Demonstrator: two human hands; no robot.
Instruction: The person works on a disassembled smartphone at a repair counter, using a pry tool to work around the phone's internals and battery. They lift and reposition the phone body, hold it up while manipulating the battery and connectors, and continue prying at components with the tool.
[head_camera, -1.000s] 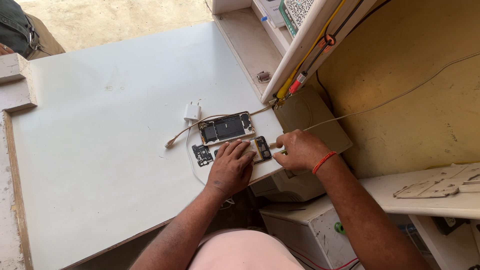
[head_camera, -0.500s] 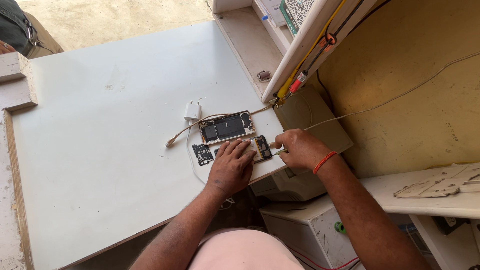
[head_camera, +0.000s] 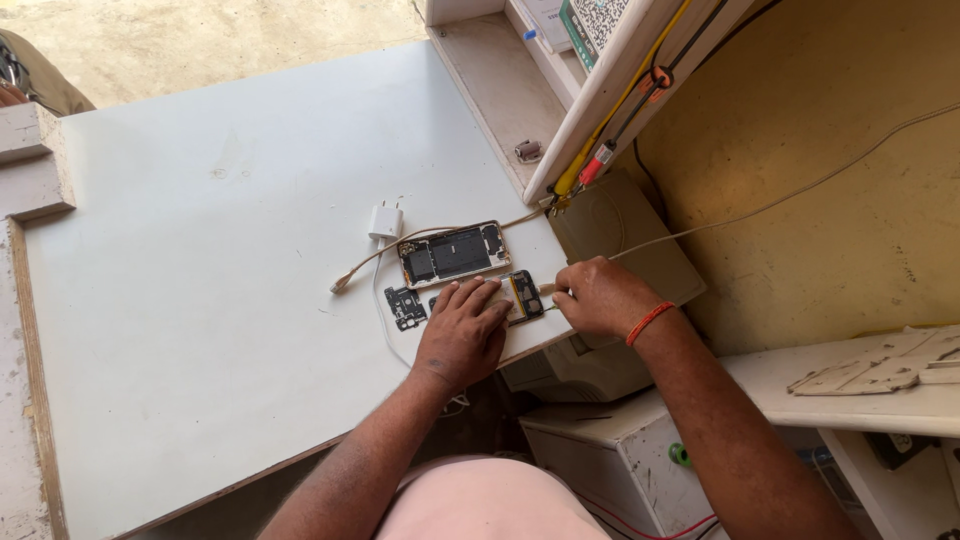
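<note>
An opened phone (head_camera: 455, 252) with its battery and boards exposed lies on the pale table (head_camera: 220, 330). Just in front of it lies a second opened phone body (head_camera: 524, 295). My left hand (head_camera: 462, 335) rests flat on that body, fingers spread, and holds it down. My right hand (head_camera: 598, 297) is closed at the body's right end, pinching a small pale object (head_camera: 548, 290) against it; what the object is I cannot tell. A small black phone part (head_camera: 404, 307) lies left of my left hand.
A white charger plug (head_camera: 384, 221) and a cable end (head_camera: 340, 284) lie near the phones. A tilted shelf board (head_camera: 600, 100) with yellow, red and black leads rises at the back right. A thin white cable (head_camera: 800, 190) crosses the yellow wall. White boxes (head_camera: 600, 450) stand below the table's edge.
</note>
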